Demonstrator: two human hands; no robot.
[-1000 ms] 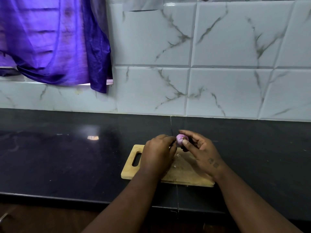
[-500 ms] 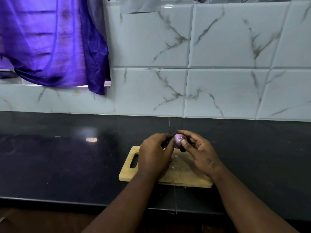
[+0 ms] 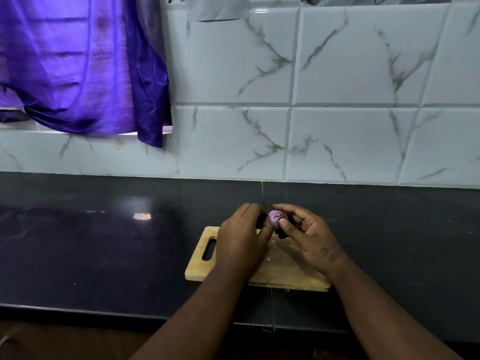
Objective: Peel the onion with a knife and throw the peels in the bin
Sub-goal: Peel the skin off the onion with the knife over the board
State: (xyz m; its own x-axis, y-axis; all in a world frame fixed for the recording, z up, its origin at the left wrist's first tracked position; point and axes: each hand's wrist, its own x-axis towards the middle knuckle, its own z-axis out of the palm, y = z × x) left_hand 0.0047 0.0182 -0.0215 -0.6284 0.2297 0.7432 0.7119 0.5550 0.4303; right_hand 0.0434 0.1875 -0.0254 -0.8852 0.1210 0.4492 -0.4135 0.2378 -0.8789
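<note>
A small purple onion (image 3: 275, 217) is held just above the far edge of a wooden cutting board (image 3: 287, 270). My left hand (image 3: 241, 239) closes on the onion from the left. My right hand (image 3: 310, 236) has its fingers curled and its thumb pressed on the onion's right side. A dark object, apparently the knife (image 3: 282, 234), shows under that thumb; its blade is hidden. A few small peel scraps (image 3: 273, 242) lie on the board. No bin is in view.
The board lies near the front edge of a black counter (image 3: 104, 250). A marbled white tile wall (image 3: 337, 131) rises behind. A purple cloth (image 3: 85, 68) hangs at the upper left, above the counter.
Both hands stay on the onion with only slight finger shifts. My right thumb has slid a little over the onion. The view has tilted slightly.
</note>
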